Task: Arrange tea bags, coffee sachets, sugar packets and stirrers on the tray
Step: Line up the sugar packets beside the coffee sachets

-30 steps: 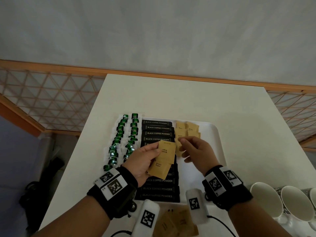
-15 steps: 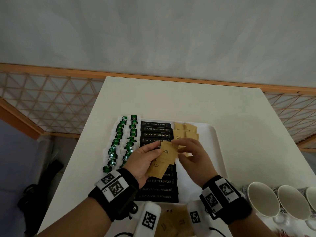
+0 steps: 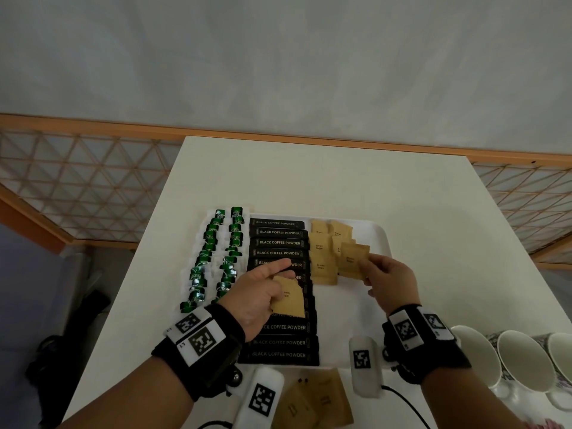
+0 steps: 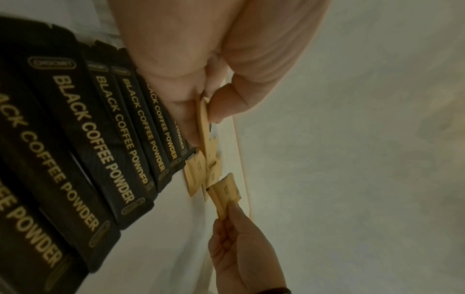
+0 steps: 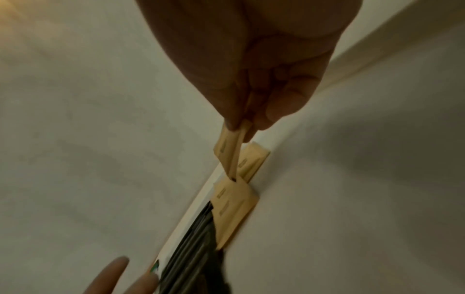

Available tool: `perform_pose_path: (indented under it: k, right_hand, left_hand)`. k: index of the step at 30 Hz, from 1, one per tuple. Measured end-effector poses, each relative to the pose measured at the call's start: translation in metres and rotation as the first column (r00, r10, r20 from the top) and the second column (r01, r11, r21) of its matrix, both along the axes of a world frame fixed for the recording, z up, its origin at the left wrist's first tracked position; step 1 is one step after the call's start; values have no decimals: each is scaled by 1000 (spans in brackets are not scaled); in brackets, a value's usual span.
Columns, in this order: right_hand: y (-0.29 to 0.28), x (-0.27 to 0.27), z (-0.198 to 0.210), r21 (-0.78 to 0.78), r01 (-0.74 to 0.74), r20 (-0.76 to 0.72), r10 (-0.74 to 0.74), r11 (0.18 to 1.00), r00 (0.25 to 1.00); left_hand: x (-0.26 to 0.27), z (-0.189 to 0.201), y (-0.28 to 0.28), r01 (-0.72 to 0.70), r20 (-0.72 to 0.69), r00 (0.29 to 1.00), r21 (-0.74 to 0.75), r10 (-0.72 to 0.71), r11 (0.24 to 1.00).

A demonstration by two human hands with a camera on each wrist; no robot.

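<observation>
**Sugar packets in both hands over the tray**

The right hand (image 3: 388,281) pinches a brown sugar packet (image 3: 353,261) by its near edge, holding it above the tray (image 3: 376,239) just right of the sugar packets already laid there (image 3: 322,255). In the right wrist view the pinched paper looks like two layers, so whether it is one packet or two cannot be told. The left hand (image 3: 263,292) grips another packet (image 3: 289,300) between thumb and curled fingers, forefinger stretched forward, over the column of black coffee sachets (image 3: 278,243) that fills the tray's middle. Two rows of green tea bags (image 3: 216,258) run along the tray's left side. More brown packets (image 3: 312,400) lie on the white worktop (image 3: 309,174) at its near edge. White cups (image 3: 520,363) stand at the near right.
</observation>
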State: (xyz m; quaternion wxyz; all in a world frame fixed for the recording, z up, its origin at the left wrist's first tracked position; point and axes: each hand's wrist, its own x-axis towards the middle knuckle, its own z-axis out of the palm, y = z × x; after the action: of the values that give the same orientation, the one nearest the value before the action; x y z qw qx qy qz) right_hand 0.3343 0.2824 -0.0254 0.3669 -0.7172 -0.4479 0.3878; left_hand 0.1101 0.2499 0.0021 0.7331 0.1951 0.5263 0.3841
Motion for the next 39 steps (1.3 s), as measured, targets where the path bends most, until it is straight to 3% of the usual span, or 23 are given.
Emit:
perform_pose_path:
  k: [7, 11, 20, 24, 28, 33, 35, 37, 39]
  right_hand:
    - [10, 6, -15, -114, -24, 95, 35, 993, 995]
    - [13, 7, -22, -138, -29, 162, 52, 990, 985]
    - [13, 8, -25, -140, -11, 179, 36, 990, 983]
    - [5, 2, -13, -41, -21, 163, 27, 999, 986]
    - [-11, -19, 2, 138, -225, 166, 202, 965, 965]
    - [-26, -39, 9, 252, -517, 311, 438, 818, 844]
    - [-26, -44, 9, 260, -482, 277, 414, 837, 867]
    - [-25, -48, 12, 190, -361, 112, 345, 913, 932]
    - [-25, -51, 17, 44, -323, -84, 326, 945, 942]
  left_hand:
    - [-1, 0, 2, -73, 81, 994, 3, 72, 997]
    - [-3, 2, 1, -75, 48, 996, 14, 74, 997]
    - [-4, 2, -1, -72, 13, 997, 40, 72, 997]
    - [-4, 3, 0, -78, 22, 997, 51, 77, 996]
    - [-3, 2, 0, -83, 21, 996, 63, 82, 995]
    - [0, 2, 1, -96, 21, 995, 62, 95, 993]
    - [0, 2, 0, -88, 18, 996, 61, 87, 994]
    - [2, 2, -2, -81, 16, 997, 61, 80, 995]
    - [3, 3, -6, -65, 10, 998, 63, 64, 996]
